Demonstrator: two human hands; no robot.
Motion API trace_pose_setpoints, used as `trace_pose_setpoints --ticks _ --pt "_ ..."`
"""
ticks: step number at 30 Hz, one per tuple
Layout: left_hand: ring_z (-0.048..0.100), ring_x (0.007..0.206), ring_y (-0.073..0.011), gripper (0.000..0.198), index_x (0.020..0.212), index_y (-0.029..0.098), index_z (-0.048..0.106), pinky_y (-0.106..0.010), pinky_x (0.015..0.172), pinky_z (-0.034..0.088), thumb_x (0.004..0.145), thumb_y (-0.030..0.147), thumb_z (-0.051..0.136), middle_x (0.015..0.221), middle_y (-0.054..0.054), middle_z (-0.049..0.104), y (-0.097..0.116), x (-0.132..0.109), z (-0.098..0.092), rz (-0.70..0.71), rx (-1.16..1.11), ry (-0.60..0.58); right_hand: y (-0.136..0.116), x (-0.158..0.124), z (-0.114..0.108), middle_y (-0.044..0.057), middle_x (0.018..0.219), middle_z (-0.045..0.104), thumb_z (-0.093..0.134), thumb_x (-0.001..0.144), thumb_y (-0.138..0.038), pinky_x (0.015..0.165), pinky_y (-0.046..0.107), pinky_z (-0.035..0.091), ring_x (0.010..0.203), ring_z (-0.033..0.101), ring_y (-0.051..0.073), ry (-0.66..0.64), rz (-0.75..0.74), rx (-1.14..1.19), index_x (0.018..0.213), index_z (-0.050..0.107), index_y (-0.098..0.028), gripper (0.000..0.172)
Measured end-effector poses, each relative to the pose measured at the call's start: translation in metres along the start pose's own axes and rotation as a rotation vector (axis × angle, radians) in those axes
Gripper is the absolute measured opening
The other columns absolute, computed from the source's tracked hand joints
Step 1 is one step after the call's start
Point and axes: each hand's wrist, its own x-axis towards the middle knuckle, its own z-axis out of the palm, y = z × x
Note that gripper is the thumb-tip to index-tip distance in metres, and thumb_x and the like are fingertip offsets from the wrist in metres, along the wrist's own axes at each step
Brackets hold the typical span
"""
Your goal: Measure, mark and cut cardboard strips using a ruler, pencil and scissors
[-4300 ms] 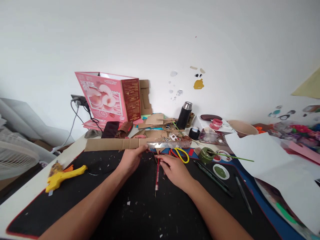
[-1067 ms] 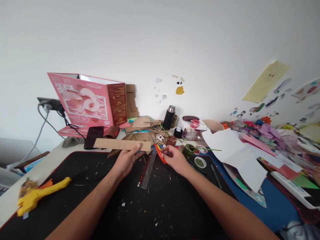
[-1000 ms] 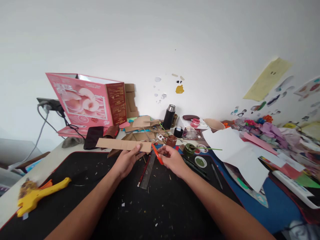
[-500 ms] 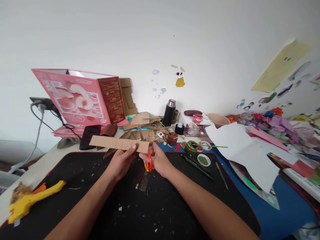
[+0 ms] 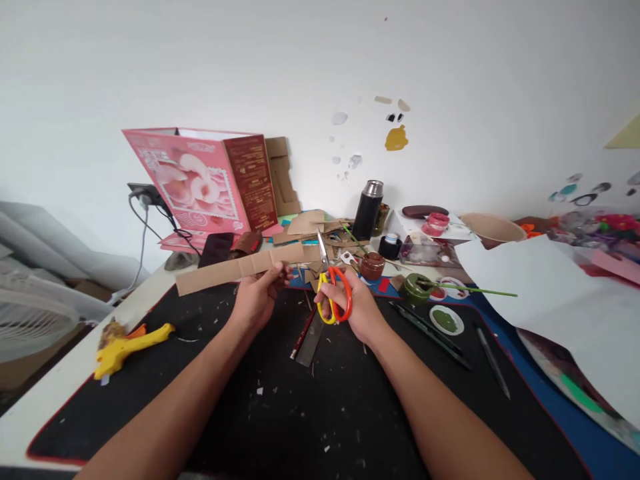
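Observation:
My left hand [image 5: 257,299] grips a long brown cardboard strip [image 5: 235,268] near its right end and holds it raised above the black mat [image 5: 280,413]. My right hand [image 5: 357,308] is closed in the orange and yellow handles of the scissors [image 5: 334,293]. Their blades point up and meet the strip's right end. Between my hands, a clear ruler [image 5: 311,337] and a red pencil [image 5: 301,335] lie on the mat.
A yellow glue gun [image 5: 127,339] lies at the mat's left. A pink box [image 5: 200,177], cardboard scraps, a black flask [image 5: 367,210], paint jars [image 5: 414,288] and dark brushes [image 5: 430,328] crowd the back. White paper [image 5: 555,300] spreads on the right, a fan [image 5: 25,320] stands far left.
My right hand picked the scissors up and put its fingers through the handles. The blades rose to the strip's right end. My left hand lifted and tilted the strip. The ruler stayed on the mat.

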Motion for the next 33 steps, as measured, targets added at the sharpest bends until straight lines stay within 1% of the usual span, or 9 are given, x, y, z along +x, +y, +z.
trace_pose_setpoints --ticks 3,7,12,15,17,19,24,28,33 --pt "0.073 0.074 -0.0207 0.045 0.083 0.011 0.082 -0.029 0.068 0.058 0.061 0.043 0.104 0.084 -0.013 0.080 -0.001 -0.005 0.004 -0.025 0.030 -0.067 0.003 0.000 0.004 -0.002 0.076 0.077 0.092 0.078 -0.051 0.036 0.020 0.038 0.044 0.061 0.013 0.018 0.028 0.056 0.107 0.052 -0.024 0.056" --pt "0.075 0.073 -0.0216 0.044 0.083 0.012 0.083 -0.030 0.068 0.059 0.067 0.048 0.101 0.083 -0.014 0.081 -0.003 -0.011 0.008 -0.060 0.047 -0.115 0.006 0.001 0.006 -0.004 0.073 0.074 0.095 0.074 -0.049 0.035 0.017 0.029 0.039 0.054 0.009 0.064 0.038 0.112 0.104 0.055 -0.023 0.056" --pt "0.075 0.072 -0.0219 0.041 0.085 0.013 0.083 -0.031 0.067 0.059 0.070 0.048 0.100 0.080 -0.012 0.080 -0.008 -0.017 0.012 -0.087 0.083 -0.176 0.007 0.002 0.007 -0.006 0.067 0.069 0.096 0.073 -0.049 0.037 0.018 0.029 0.039 0.052 0.008 0.106 0.011 0.141 0.101 0.060 -0.022 0.052" --pt "0.070 0.066 -0.0187 0.042 0.081 0.014 0.082 -0.029 0.062 0.056 0.072 0.052 0.098 0.077 -0.009 0.078 -0.010 -0.022 0.014 -0.085 0.176 -0.231 0.008 0.001 0.009 -0.004 0.066 0.066 0.094 0.075 -0.051 0.035 0.018 0.026 0.039 0.051 0.008 0.132 0.003 0.149 0.089 0.061 -0.021 0.047" --pt "0.067 0.063 -0.0169 0.043 0.078 0.014 0.080 -0.028 0.059 0.054 0.075 0.055 0.095 0.074 -0.008 0.076 -0.010 -0.024 0.016 -0.070 0.227 -0.256 0.008 0.000 0.010 -0.003 0.066 0.064 0.093 0.075 -0.052 0.035 0.018 0.025 0.040 0.051 0.007 0.138 -0.005 0.148 0.080 0.059 -0.020 0.047" --pt "0.066 0.062 -0.0168 0.044 0.077 0.015 0.079 -0.028 0.059 0.053 0.076 0.056 0.094 0.072 -0.007 0.074 -0.009 -0.025 0.016 -0.062 0.253 -0.285 0.007 0.000 0.010 -0.003 0.065 0.063 0.094 0.075 -0.052 0.035 0.018 0.025 0.040 0.050 0.007 0.143 -0.019 0.151 0.076 0.059 -0.020 0.047" --pt "0.066 0.061 -0.0170 0.043 0.078 0.016 0.077 -0.027 0.058 0.053 0.069 0.052 0.099 0.069 -0.005 0.074 -0.007 -0.023 0.016 -0.053 0.309 -0.300 0.001 0.001 0.006 -0.003 0.064 0.062 0.093 0.075 -0.055 0.035 0.018 0.025 0.041 0.050 0.007 0.175 -0.046 0.201 0.077 0.062 -0.019 0.048" --pt "0.067 0.057 -0.0171 0.042 0.075 0.017 0.075 -0.027 0.055 0.054 0.065 0.049 0.101 0.063 -0.005 0.074 -0.005 -0.022 0.015 -0.118 0.320 -0.315 -0.003 0.001 0.003 -0.004 0.062 0.061 0.091 0.078 -0.056 0.036 0.018 0.025 0.041 0.048 0.007 0.205 -0.066 0.215 0.079 0.062 -0.020 0.047" --pt "0.070 0.055 -0.0182 0.039 0.071 0.017 0.076 -0.027 0.052 0.056 0.060 0.043 0.103 0.063 -0.004 0.074 -0.005 -0.024 0.013 -0.194 0.378 -0.366 -0.004 0.000 0.005 -0.003 0.064 0.063 0.093 0.074 -0.057 0.036 0.018 0.023 0.043 0.051 0.008 0.192 -0.032 0.207 0.078 0.062 -0.020 0.049"
